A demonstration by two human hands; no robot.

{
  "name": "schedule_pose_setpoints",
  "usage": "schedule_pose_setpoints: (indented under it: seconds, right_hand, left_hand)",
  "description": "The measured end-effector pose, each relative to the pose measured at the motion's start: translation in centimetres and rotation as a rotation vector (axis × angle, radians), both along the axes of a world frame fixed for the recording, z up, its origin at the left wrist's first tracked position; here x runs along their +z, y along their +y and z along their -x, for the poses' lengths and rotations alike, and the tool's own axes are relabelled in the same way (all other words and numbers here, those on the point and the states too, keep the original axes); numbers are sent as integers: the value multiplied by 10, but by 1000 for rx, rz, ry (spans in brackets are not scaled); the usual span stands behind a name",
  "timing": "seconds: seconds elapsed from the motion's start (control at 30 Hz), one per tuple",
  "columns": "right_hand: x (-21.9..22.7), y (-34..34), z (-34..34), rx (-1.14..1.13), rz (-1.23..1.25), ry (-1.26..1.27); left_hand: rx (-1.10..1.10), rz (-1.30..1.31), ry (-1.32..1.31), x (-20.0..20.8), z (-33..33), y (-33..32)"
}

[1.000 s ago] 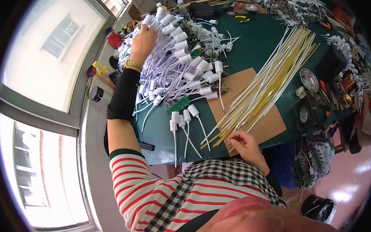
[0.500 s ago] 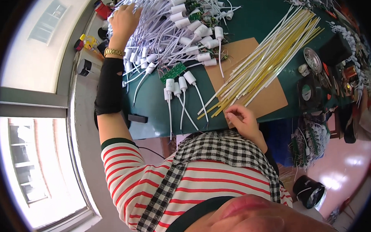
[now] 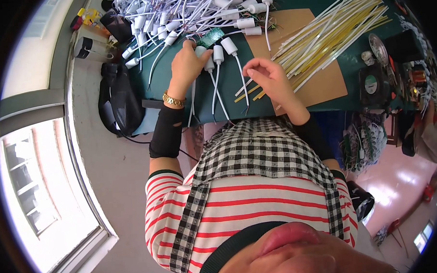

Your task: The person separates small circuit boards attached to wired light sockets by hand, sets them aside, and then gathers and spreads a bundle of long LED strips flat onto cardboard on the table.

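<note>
My left hand [image 3: 186, 65] lies palm down on the green table [image 3: 229, 95], its fingers closed over a white lamp socket [image 3: 199, 51] with a white cord. Two more white sockets [image 3: 223, 49] lie just right of it, their cords running toward me. My right hand [image 3: 270, 78] hovers beside them with thumb and fingers curled together, above the near ends of long thin yellow and white strips [image 3: 321, 34]. Whether it pinches a strip is hidden. A small green circuit board [image 3: 211, 36] lies just beyond my left fingers.
A big heap of white sockets and cords [image 3: 175, 13] fills the far left. A brown cardboard sheet [image 3: 322, 82] lies under the strips. A black fan [image 3: 372, 85] and a round metal part [image 3: 378, 43] sit right. A black bag [image 3: 118, 99] hangs at the table's left edge.
My left hand has come back from the far socket heap to the near sockets. My right hand has lifted from the strip ends and shifted toward the sockets. My head has tilted down closer.
</note>
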State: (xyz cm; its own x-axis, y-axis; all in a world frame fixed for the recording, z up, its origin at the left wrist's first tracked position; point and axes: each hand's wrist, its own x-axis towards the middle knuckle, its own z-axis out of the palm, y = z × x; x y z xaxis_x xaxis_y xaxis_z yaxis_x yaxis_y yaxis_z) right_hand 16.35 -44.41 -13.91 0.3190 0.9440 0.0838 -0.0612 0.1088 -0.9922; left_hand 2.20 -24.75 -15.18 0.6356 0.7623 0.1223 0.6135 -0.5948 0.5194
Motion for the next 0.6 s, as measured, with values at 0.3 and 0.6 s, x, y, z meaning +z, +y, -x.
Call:
schedule_pose_setpoints:
  seconds: [0.3,0.6]
  right_hand:
    - [-13,70,-13,-32,234,40]
    - [12,46,14,-69,-170,-174]
  left_hand:
    - [-218,108,-473,-4,24,-47]
    - [-377,1114,-738,32,35,-37]
